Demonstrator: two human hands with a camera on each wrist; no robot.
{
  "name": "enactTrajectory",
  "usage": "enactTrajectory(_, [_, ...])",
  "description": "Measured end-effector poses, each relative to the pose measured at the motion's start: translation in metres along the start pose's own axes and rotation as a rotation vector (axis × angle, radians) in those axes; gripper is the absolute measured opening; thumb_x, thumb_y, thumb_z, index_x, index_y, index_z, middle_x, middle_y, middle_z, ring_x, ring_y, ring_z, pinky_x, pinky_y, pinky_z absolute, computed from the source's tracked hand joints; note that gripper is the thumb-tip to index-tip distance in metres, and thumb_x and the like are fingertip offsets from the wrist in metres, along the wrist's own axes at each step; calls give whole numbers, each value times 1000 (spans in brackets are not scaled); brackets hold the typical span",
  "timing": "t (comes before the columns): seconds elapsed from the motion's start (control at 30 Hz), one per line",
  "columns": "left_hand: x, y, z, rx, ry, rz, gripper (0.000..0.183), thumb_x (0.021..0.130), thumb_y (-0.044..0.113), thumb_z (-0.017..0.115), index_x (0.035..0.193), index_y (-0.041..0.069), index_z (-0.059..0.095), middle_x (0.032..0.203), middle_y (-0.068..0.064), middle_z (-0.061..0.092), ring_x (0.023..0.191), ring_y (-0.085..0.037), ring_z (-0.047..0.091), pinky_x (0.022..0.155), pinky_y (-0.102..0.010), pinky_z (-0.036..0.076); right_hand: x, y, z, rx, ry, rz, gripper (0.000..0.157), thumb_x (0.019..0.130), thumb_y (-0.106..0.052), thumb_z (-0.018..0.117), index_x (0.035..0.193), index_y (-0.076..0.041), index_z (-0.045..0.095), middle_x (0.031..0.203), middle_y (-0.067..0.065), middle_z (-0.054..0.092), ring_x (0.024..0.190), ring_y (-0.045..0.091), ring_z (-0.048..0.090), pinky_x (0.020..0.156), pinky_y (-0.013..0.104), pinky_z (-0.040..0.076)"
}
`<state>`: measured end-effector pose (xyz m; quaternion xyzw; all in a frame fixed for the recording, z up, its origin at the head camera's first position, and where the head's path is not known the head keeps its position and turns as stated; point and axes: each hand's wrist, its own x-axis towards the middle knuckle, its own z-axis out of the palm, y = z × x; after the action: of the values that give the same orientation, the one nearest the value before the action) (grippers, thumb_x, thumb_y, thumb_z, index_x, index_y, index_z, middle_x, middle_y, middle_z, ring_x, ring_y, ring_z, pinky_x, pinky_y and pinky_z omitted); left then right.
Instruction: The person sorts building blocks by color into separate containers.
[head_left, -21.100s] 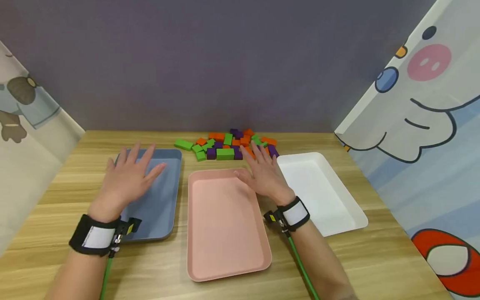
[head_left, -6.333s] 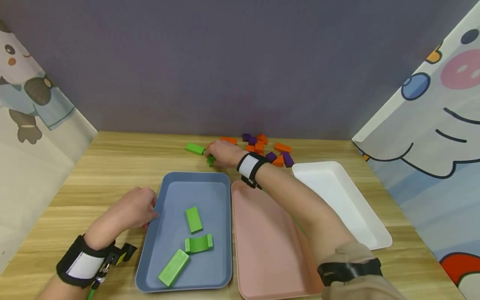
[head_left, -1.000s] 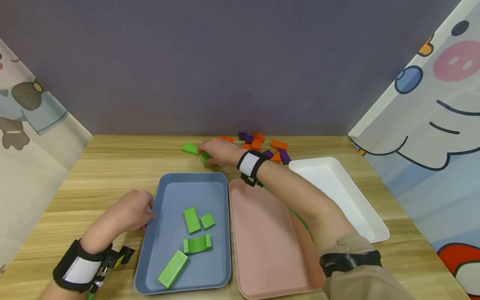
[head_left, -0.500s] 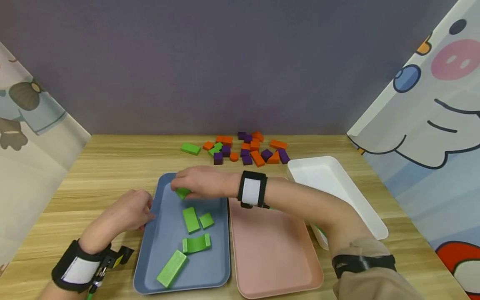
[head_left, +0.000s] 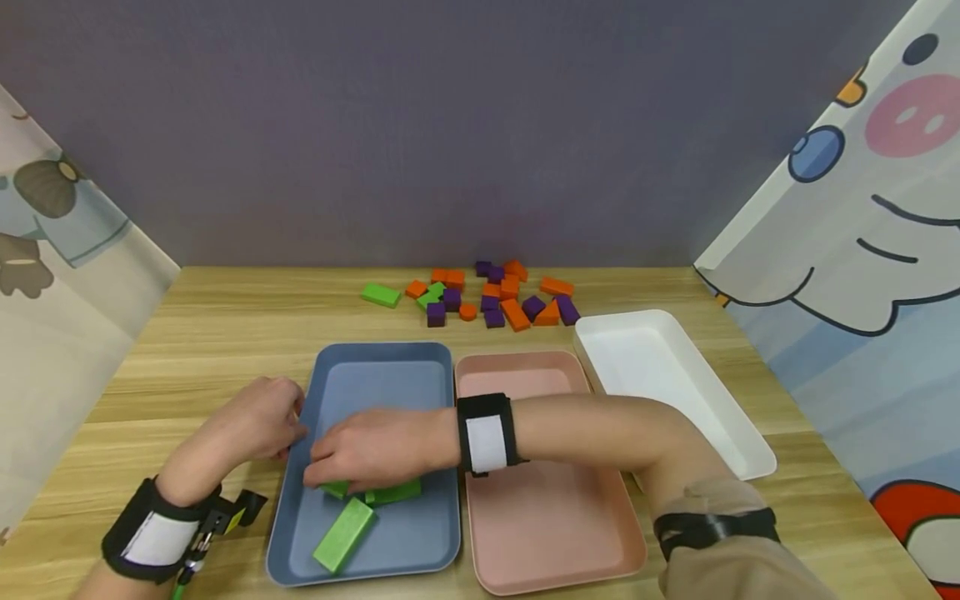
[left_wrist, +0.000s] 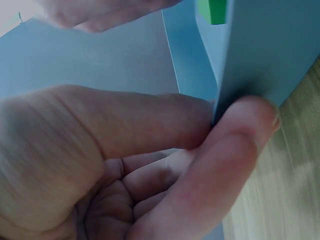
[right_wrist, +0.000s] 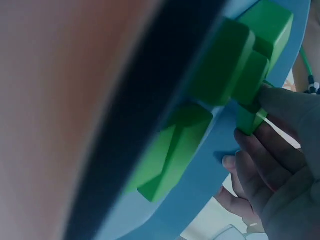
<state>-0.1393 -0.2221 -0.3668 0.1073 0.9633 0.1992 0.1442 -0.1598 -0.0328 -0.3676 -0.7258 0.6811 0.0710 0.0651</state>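
My left hand (head_left: pixel 262 417) pinches the left rim of the blue tray (head_left: pixel 386 375) between thumb and finger, as the left wrist view shows close up. Over the tray's middle my right hand (head_left: pixel 382 450) pinches a small green block (right_wrist: pixel 248 117) low down, next to other green blocks. In front of that hand lie a long green block (head_left: pixel 345 535) and a curved green block (head_left: pixel 401 493), the latter partly covered by the hand. The right hand hides the rest of the tray's blocks in the head view.
Right of the blue tray stands a pink tray (head_left: pixel 555 533), crossed by my right forearm. A white tray (head_left: pixel 660 367) sits farther right. At the table's back lie several orange and purple blocks (head_left: pixel 491 304), a green block (head_left: pixel 381 295) and small green pieces (head_left: pixel 431 297).
My right hand has carried a green block from the pile at the back into the blue tray, then nearer to me. My left hand keeps its place on the rim.
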Motion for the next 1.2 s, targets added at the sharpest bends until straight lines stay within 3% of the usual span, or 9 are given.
enactTrajectory(0.3, [-1,0,-2,-8,-24,-15,7,76,4,63,79,-2,61,46,3,56,43,-11,52,48,-28,40,2,0,2,87,-49,16,33,92,-26,60,125,-24,58,115,-10,60,102,1,54,90,15,43])
enactTrajectory(0.6, [-1,1,-2,-22,-36,-19,8,77,5,64,81,-2,61,47,2,57,44,-11,54,50,-28,41,5,-2,5,225,-81,100,33,90,-23,64,122,-24,59,111,-13,58,93,-5,50,82,13,44])
enactTrajectory(0.83, [-2,2,-2,-17,-38,-22,11,78,5,63,84,-3,62,45,4,56,44,-11,54,52,-28,42,3,-3,11,217,-87,101,34,86,-18,67,119,-25,60,106,-13,57,91,-3,48,81,13,43])
enactTrajectory(1.03, [-1,1,-2,-11,-42,-21,10,79,6,64,83,-3,61,45,3,56,44,-12,53,51,-28,41,-8,16,3,275,-32,130,36,85,-26,70,120,-20,62,116,-9,62,104,-1,53,90,13,42])
enactTrajectory(1.2, [-1,0,-2,2,-36,-12,9,79,7,66,78,1,59,46,3,56,44,-12,52,52,-28,40,-19,47,-11,265,67,259,34,87,-28,68,120,-18,63,117,-5,64,107,4,57,91,16,43])
